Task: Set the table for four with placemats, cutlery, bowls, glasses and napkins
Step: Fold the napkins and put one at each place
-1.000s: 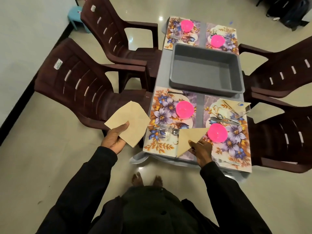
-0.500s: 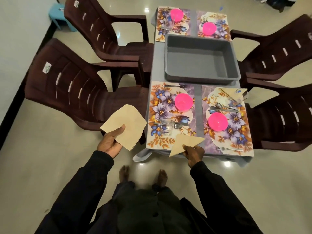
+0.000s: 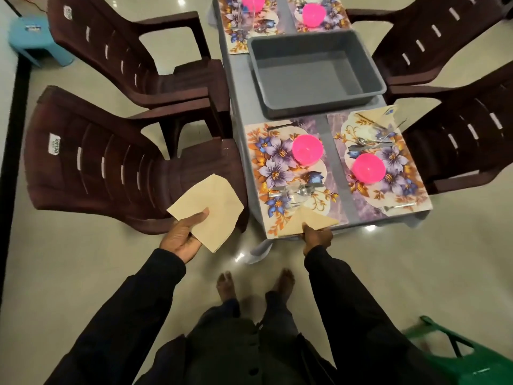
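Head view puts you at the near end of the table (image 3: 238, 87), and most of the setting looks done. All four floral placemats are down, each with a pink bowl.

The near-left placemat (image 3: 266, 151) carries the near-left bowl (image 3: 307, 148), a fork at its far edge and a clear glass (image 3: 297, 191) among the cutlery. The near-right placemat (image 3: 402, 190) has the near-right bowl (image 3: 368, 168), a spoon, a knife, a fork and what looks like a beige napkin (image 3: 366, 118) at its far end.

Your right hand (image 3: 317, 237) pinches a folded napkin (image 3: 311, 220), a triangle lying on the near edge of the near-left placemat. Your left hand (image 3: 183, 237) grips the spare napkins (image 3: 211, 207), thumb on top, held off the table beside the near-left chair (image 3: 97, 162).

The far-left placemat (image 3: 236, 40) and far-right placemat (image 3: 333, 23) run out of the top of the frame. Bowls and a glass show there but no napkins, so those two napkins seem to be what is left. The grey tub (image 3: 313, 70) in the middle is empty and may want clearing.
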